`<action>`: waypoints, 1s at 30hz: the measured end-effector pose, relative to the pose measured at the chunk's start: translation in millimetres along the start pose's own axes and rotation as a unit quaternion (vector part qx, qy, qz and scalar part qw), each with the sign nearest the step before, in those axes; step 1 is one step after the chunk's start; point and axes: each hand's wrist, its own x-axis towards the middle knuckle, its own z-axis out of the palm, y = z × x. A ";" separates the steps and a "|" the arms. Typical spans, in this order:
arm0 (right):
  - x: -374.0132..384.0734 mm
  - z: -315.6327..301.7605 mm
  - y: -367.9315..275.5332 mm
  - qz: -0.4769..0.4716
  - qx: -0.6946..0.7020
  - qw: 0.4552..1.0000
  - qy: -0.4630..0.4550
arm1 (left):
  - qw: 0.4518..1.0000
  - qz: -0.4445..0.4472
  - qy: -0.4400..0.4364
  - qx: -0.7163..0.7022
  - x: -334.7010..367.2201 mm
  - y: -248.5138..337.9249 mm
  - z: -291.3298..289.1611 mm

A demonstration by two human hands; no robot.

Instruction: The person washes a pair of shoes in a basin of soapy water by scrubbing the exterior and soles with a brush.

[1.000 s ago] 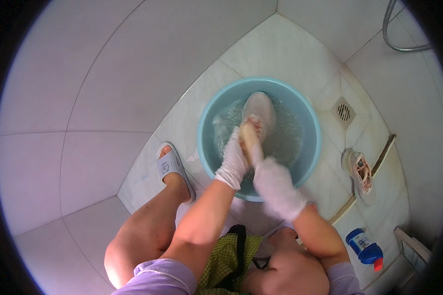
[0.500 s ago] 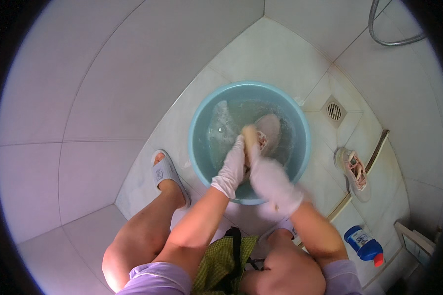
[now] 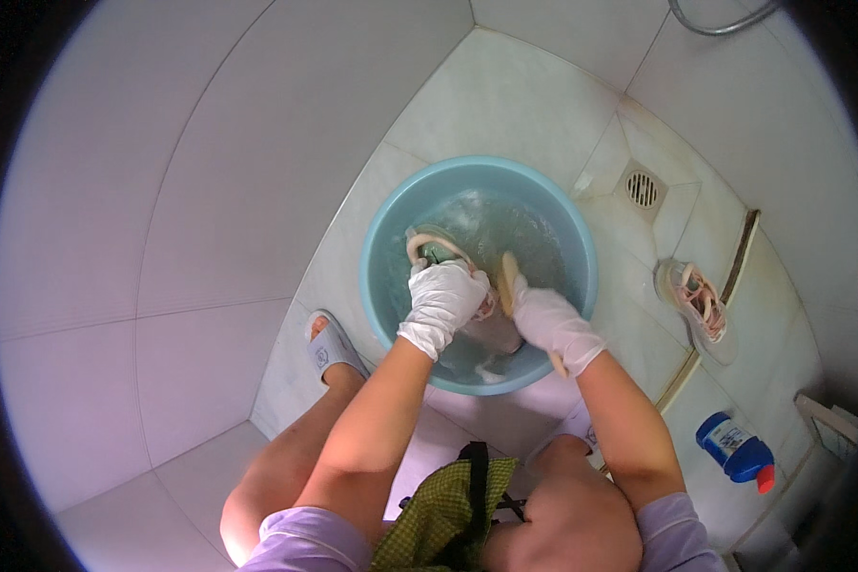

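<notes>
A light blue plastic basin (image 3: 376,238) with cloudy, foamy water stands on the floor between my feet. My left hand (image 3: 445,297), in a white glove, is closed on a pale pink sneaker (image 3: 499,333) in the basin. The sneaker's ankle opening points away from me and its toe lies toward me; my hand covers its middle. In my right hand (image 3: 549,322), also gloved, is a tan scrub brush (image 3: 508,282). Its end shows beneath my wrist, and its head is beside the sneaker. I cannot tell whether they touch.
A matching sneaker (image 3: 705,319) lies on the tiles right of the basin, by a floor channel (image 3: 740,257). Nearer me is a blue bottle with a red cap (image 3: 734,452). A drain grate (image 3: 642,189) lies beyond. Tiled walls surround the corner; a shower hose (image 3: 729,29) hangs at upper right.
The sneaker in the basin has been turned round, so its toe now faces me. My left hand has moved up onto its middle; my right hand with the brush has shifted to the sneaker's right.
</notes>
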 end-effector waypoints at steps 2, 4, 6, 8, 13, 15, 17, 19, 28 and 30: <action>-4.3 15.0 -4.7 0.007 0.009 0.999 -0.038 | 0.995 -0.054 0.072 -0.034 1.4 -3.6 16.7; -5.5 14.9 -6.5 0.020 0.013 0.999 -0.037 | 0.988 -0.082 0.133 -0.010 -4.1 3.9 30.0; -4.2 -5.8 -12.8 0.032 0.015 0.999 0.008 | 0.985 -0.080 0.153 -0.012 -1.9 -7.1 43.1; 9.8 -3.4 -5.0 0.058 0.085 0.992 0.071 | 0.976 -0.048 0.208 -0.032 -0.8 -23.0 55.7; -14.5 4.7 -23.5 -0.057 0.113 0.990 0.063 | 0.881 -0.230 0.042 -0.412 3.3 -47.2 25.2; -53.2 2.8 -51.1 -0.100 0.092 0.990 0.030 | 0.797 -0.252 0.061 -0.546 6.8 -79.0 26.9; -80.8 -2.2 -68.7 -0.155 0.015 0.986 0.053 | 0.755 -0.241 0.050 -0.607 10.1 -86.8 32.9; -72.5 -6.0 -72.9 -0.160 -0.005 0.986 0.053 | 0.709 -0.249 -0.001 -0.660 11.2 -80.3 31.3; -38.8 -12.7 -72.4 -0.154 0.051 0.986 0.040 | 0.901 -0.206 -0.105 -0.367 20.2 -51.1 -15.2; -26.2 -16.4 -67.2 -0.084 0.036 0.996 0.008 | 0.922 -0.160 -0.095 -0.339 16.3 -42.2 -9.6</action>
